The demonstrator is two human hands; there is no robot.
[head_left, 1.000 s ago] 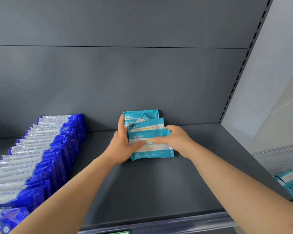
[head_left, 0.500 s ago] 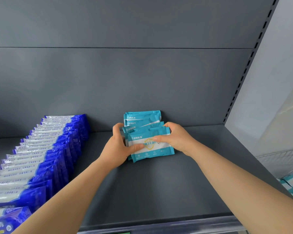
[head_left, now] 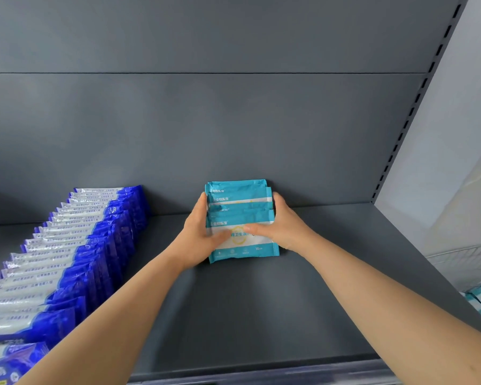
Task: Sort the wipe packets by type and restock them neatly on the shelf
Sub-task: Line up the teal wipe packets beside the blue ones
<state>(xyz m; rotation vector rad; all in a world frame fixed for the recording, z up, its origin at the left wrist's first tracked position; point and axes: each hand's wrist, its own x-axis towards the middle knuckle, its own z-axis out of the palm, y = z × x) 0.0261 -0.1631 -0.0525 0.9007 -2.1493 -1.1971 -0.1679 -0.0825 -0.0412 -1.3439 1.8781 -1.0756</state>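
My left hand (head_left: 196, 237) and my right hand (head_left: 285, 227) clasp the teal packets (head_left: 238, 202) | packets rest on shelf (head_left: 261, 307)

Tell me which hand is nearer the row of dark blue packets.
Left. The left hand grips the side of the teal stack facing the blue row; the right hand grips its far side.
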